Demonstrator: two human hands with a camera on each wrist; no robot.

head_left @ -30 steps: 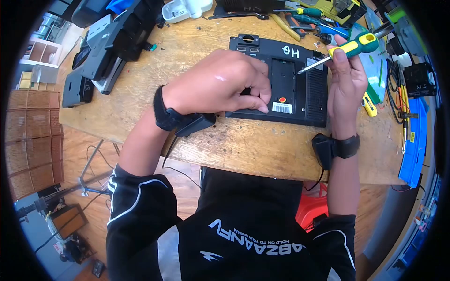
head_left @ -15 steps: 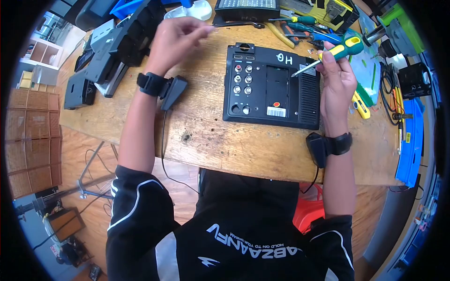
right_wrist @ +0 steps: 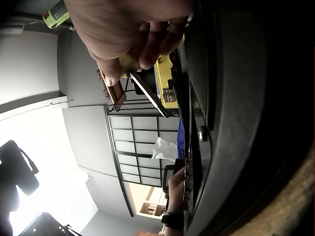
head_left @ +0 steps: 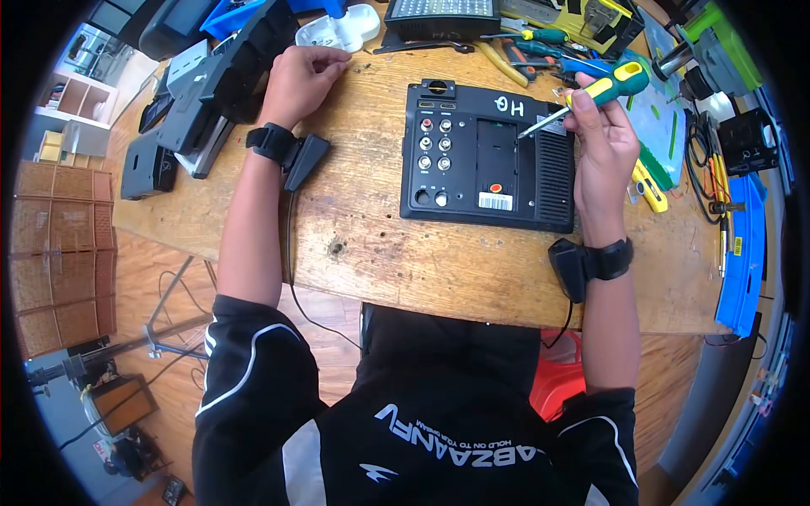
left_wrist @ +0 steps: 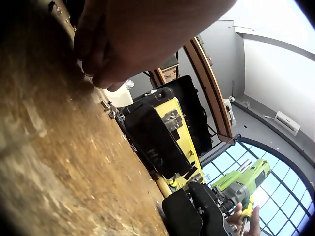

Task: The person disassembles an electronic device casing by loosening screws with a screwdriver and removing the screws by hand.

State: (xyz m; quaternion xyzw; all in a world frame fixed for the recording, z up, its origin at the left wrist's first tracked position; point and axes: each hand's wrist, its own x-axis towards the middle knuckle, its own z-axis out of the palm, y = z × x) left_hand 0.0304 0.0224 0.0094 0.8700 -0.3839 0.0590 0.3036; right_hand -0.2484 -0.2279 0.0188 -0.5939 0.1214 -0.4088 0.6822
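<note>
A black flat electronic device (head_left: 460, 190) lies on the wooden table (head_left: 363, 270), its back with several round sockets, a recessed panel and a barcode sticker facing up. Above its right side, my right hand (head_left: 603, 139) holds a screwdriver (head_left: 620, 83) by its green and yellow handle. The shaft slants down left, its tip over the recess. My left hand (head_left: 297, 84) is low over the table at the back left, fingertips bent together beside a white dish (head_left: 342, 34). Whether they pinch something small I cannot tell. In the left wrist view those fingertips are close to the tabletop.
Black device housings (head_left: 198, 105) are piled at the left of the table. At the back are a black LED panel (head_left: 443, 18), pliers (head_left: 506, 63) and other screwdrivers. A yellow-handled cutter (head_left: 650, 190), cables and a blue tray (head_left: 742, 261) are on the right.
My left hand has gone from the device's socket side to the table beside the white dish, uncovering the sockets. The right hand keeps its hold on the screwdriver, shifting slightly left.
</note>
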